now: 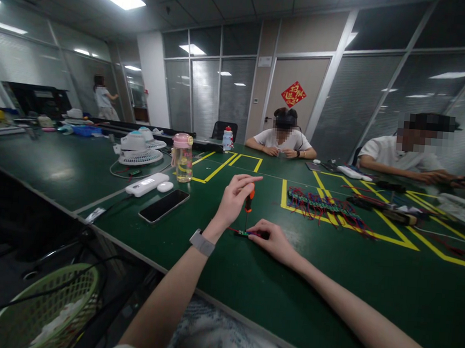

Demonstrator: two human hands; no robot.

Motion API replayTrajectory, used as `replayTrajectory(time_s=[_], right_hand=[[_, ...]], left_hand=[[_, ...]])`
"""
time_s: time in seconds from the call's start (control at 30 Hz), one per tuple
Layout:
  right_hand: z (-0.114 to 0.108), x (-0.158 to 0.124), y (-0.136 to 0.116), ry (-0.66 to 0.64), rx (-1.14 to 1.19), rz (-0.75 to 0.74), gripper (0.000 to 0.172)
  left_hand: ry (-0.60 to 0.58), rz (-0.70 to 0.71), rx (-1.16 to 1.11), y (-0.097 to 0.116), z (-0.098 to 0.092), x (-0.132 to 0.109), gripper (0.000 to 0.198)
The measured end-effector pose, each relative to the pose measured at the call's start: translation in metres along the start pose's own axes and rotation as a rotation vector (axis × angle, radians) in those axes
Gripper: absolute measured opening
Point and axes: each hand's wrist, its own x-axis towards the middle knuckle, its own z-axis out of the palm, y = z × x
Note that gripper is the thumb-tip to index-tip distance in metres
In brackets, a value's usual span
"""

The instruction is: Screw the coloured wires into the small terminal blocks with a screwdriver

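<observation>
An orange and black screwdriver (pixel 249 201) stands upright, its thin shaft pointing down onto a small green circuit board (pixel 243 233) on the table. My left hand (pixel 234 196), with a grey-banded watch at the wrist, is closed around the upper part of its handle. Lower and to the right, my right hand (pixel 272 240) pinches the board's right end, where short coloured wires come out. A red wire leaves the board's left side. The contact between the screwdriver tip and the board is too small to make out.
On the green table (pixel 306 303), a phone (pixel 164 205), white power strip (pixel 148 184), pink-lidded bottle (pixel 182 158) and small fan (pixel 140 149) stand left. Wired circuit boards (pixel 326 207) lie in a row at right within yellow tape. Two people sit opposite. A green basket (pixel 44 309) is below left.
</observation>
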Motion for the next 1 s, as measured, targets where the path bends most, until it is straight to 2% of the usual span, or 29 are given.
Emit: replayTrajectory(time_s=[0.1, 0.27, 0.43, 0.57, 0.73, 0.9, 1.0], right_hand=[[0.0003, 0.0002, 0.0, -0.001, 0.003, 0.002, 0.017], [0.0004, -0.0001, -0.001, 0.0, 0.009, 0.002, 0.016], [0.0002, -0.0005, -0.0019, 0.004, 0.018, 0.003, 0.017], [0.0003, -0.0003, -0.0014, 0.003, 0.014, -0.002, 0.017], [-0.0001, -0.0003, -0.0022, -0.002, 0.008, 0.005, 0.017], [-0.0003, -0.0006, -0.0031, 0.004, 0.01, 0.0, 0.017], [-0.0005, -0.0006, -0.0033, 0.004, 0.006, 0.003, 0.017]], left_hand=[[-0.035, -0.046, -0.105, -0.0003, 0.0004, 0.0, 0.03], [0.016, 0.008, 0.044, 0.0, -0.0004, -0.0004, 0.025], [-0.041, -0.063, -0.109, 0.0016, 0.0001, -0.0006, 0.031], [0.016, -0.008, 0.041, 0.0014, 0.0004, -0.0009, 0.026], [-0.027, -0.058, -0.1, 0.0012, 0.0011, -0.001, 0.03], [0.025, 0.003, 0.062, 0.0004, -0.0002, -0.0008, 0.025], [-0.005, -0.02, -0.059, -0.0011, -0.0002, 0.0, 0.028]])
